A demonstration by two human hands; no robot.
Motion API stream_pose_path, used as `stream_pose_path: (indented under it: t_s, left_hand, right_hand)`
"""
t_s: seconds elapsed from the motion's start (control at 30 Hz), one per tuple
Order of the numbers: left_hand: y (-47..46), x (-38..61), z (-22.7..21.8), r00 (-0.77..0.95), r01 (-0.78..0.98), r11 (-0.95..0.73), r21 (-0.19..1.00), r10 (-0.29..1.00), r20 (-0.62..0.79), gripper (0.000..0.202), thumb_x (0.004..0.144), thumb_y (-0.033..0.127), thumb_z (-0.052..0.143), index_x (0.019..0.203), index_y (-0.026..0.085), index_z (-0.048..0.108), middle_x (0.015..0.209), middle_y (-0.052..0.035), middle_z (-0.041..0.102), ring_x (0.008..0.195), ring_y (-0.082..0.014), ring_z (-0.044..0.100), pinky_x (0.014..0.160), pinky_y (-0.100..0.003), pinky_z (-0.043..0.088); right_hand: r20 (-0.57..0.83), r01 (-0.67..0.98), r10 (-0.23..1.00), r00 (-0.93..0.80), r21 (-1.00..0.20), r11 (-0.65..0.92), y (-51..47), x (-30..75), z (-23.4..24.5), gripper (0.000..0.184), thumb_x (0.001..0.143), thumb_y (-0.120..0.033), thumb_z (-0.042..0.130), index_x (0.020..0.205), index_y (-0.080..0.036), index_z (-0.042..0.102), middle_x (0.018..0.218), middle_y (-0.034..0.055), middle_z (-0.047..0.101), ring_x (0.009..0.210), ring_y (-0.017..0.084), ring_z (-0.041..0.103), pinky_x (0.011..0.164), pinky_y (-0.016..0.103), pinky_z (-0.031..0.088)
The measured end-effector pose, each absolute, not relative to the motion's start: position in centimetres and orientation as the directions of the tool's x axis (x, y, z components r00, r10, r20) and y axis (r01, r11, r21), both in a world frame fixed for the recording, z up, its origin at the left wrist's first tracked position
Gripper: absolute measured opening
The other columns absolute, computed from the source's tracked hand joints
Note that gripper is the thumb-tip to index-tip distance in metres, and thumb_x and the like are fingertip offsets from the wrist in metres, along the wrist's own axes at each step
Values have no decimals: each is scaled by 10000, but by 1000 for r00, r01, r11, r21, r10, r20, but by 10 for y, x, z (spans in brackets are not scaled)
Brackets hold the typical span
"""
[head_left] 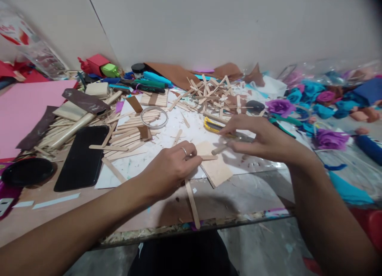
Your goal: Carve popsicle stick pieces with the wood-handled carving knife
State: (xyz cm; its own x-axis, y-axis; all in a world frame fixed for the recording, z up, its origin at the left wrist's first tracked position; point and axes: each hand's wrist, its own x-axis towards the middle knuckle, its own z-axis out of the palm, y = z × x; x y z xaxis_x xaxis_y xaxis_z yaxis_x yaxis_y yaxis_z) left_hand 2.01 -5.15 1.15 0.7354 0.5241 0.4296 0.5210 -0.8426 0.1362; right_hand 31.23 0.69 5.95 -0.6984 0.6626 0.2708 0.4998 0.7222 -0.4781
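Note:
My left hand (pixel 176 162), a ring on one finger, is closed on a wooden craft stick (pixel 210 158), whose end points right over a pale square wooden piece (pixel 219 172). Another craft stick (pixel 192 204) lies just below that hand and reaches the table's front edge. To the right, my right hand (pixel 253 137) has its thumb and forefinger apart. The forefinger is at the near end of a yellow box cutter (pixel 211 125); whether it touches is unclear. Between and below these fingers lies a blurred clear object with a pale brownish tip (pixel 219 150).
A black phone (pixel 82 158) and a round black lid (pixel 28 172) lie at left. Craft sticks (pixel 128 137) are heaped behind my left hand, with a tape ring (pixel 154 117) on them. Glued sticks (pixel 209 93) stand further back. Purple and blue paper flowers (pixel 331 140) crowd the right.

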Motion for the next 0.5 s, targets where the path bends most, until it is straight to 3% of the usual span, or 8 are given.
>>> stream_pose_path:
  t_s: [0.1, 0.2, 0.27, 0.33, 0.43, 0.5]
  left_hand:
    - [-51, 20, 11, 750, 516, -835, 191, 548, 371, 181, 985, 72, 504, 958, 140, 670, 1019, -96, 683, 876, -182, 623, 726, -274, 511]
    - [-52, 20, 12, 765, 499, -836, 229, 549, 336, 186, 1013, 103, 498, 938, 136, 665, 1024, -88, 671, 862, -168, 616, 729, -269, 493]
    - [-53, 20, 11, 766, 496, -835, 239, 550, 333, 182, 1013, 106, 507, 929, 138, 665, 1018, -76, 669, 827, -153, 600, 701, -259, 470]
    - [-54, 21, 10, 755, 505, -828, 243, 561, 340, 197, 1013, 103, 510, 888, 141, 658, 1014, -68, 675, 778, -134, 575, 658, -247, 440]
    - [-53, 21, 6, 749, 500, -832, 241, 555, 362, 230, 1009, 92, 500, 843, 140, 652, 1000, -74, 688, 768, -133, 576, 645, -248, 435]
    - [-51, 19, 3, 757, 474, -849, 234, 529, 384, 214, 999, 113, 516, 843, 142, 660, 982, -80, 691, 804, -157, 598, 669, -267, 460]
  right_hand:
    - [131, 552, 674, -727, -472, 687, 9, 314, 53, 287, 939, -388, 764, 1161, -207, 776, 1125, 102, 764, 1048, 292, 697, 909, 415, 496]
    - [53, 548, 624, -779, -424, 721, 8, 307, 45, 180, 997, -301, 679, 1089, -186, 783, 1064, 112, 752, 1003, 279, 673, 873, 412, 480]
    - [106, 527, 616, -780, -420, 739, 5, 301, 44, 159, 1031, -276, 629, 1023, -186, 759, 989, 98, 737, 933, 253, 655, 827, 397, 473]
    - [285, 474, 650, -705, -493, 730, 0, 295, 46, 91, 1028, -256, 642, 1013, -209, 718, 976, 76, 727, 912, 234, 655, 822, 391, 479]
    - [573, 167, 736, -361, -736, 656, -9, 283, 53, 41, 986, -215, 702, 997, -254, 698, 894, 25, 682, 759, 183, 620, 688, 347, 476]
    - [584, -165, 778, -231, -812, 560, -15, 274, 57, 109, 955, -318, 755, 883, -249, 712, 675, -27, 524, 551, 140, 464, 508, 303, 368]
